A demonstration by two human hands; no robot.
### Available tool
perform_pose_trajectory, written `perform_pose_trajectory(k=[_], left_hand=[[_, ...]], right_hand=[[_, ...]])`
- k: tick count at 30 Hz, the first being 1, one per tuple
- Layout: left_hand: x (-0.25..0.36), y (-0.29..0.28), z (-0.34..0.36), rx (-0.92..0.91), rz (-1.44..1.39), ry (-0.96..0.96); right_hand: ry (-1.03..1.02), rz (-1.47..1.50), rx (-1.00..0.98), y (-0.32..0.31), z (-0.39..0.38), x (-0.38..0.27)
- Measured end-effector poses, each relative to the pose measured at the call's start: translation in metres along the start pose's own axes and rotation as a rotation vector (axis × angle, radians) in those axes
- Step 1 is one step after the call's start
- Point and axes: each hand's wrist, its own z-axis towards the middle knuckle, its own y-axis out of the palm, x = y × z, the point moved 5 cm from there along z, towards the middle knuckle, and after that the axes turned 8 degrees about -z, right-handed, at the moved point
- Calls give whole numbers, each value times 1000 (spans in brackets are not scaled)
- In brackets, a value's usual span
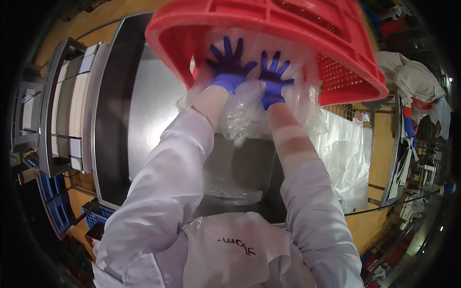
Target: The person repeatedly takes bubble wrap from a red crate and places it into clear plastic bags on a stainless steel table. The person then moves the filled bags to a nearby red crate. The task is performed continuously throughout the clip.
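Note:
A red plastic crate is tipped on its side over a stainless steel tub. My left hand and my right hand, both in purple gloves, press with fingers spread on a bunched mass of clear plastic film or bags at the crate's opening. Some film hangs below my hands over the tub, and more crumpled clear film lies low inside it. Whether anything lies under the plastic at my fingers, I cannot tell.
A machine with pale belts stands at the left. Blue crates sit low left. Clear plastic sheets lie on a surface right of the tub. A co-worker in pale clothes and blue gloves bends at the far right beside a work surface.

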Motion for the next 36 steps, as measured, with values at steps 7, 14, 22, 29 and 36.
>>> perform_pose_trajectory(k=[7, 14, 22, 29, 36], left_hand=[[3, -31, 7, -53, -17, -87], [48, -248, -103, 91, -862, 203], [4, -107, -325, -914, 124, 628], [-27, -69, -401, -1192, -535, -498], [-90, -190, -335, -1268, -792, -472]], right_hand=[[-175, 339, -180, -34, -5, 12], [-123, 1247, 94, -240, -96, 123], [-373, 871, 15, -158, -230, 119], [-639, 614, -970, 21, -438, 70], [-689, 850, 103, -254, -179, 109]])
